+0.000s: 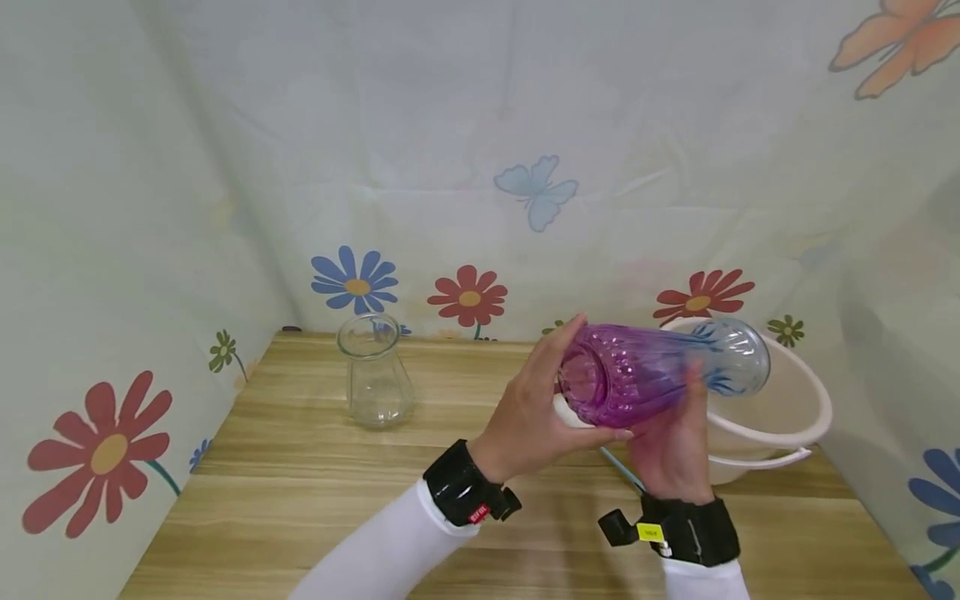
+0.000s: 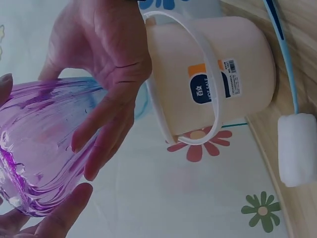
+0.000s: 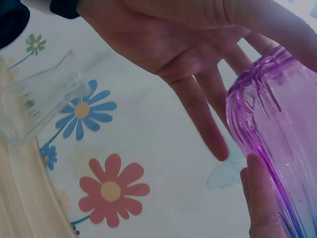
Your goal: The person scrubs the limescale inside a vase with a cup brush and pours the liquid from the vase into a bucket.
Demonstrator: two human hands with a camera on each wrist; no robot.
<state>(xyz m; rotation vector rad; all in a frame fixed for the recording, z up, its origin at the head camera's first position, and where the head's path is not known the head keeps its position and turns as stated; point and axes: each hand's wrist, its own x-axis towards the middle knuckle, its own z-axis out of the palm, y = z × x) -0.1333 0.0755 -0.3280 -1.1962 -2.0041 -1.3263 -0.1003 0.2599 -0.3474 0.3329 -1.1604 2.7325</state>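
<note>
Held on its side above the table is a glass vase (image 1: 637, 375), purple at the base and fading to blue, then clear, at the flared mouth, which points right. My left hand (image 1: 534, 408) grips the base end, thumb and fingers on opposite sides. Further along the body, my right hand (image 1: 673, 446) holds the vase from below, its thumb up against the near side. In the left wrist view, the right fingers curve over the purple glass. Beneath the vase lies a sponge brush with a white head (image 2: 297, 148) and a thin blue handle (image 1: 622, 468).
A cream bucket (image 1: 806, 408) with a white handle stands at the right, behind the right hand. A clear glass jar (image 1: 380, 387) stands upright at the back left of the wooden table (image 1: 300, 492). Flower-printed cloth (image 1: 420, 167) encloses the table at the back and sides.
</note>
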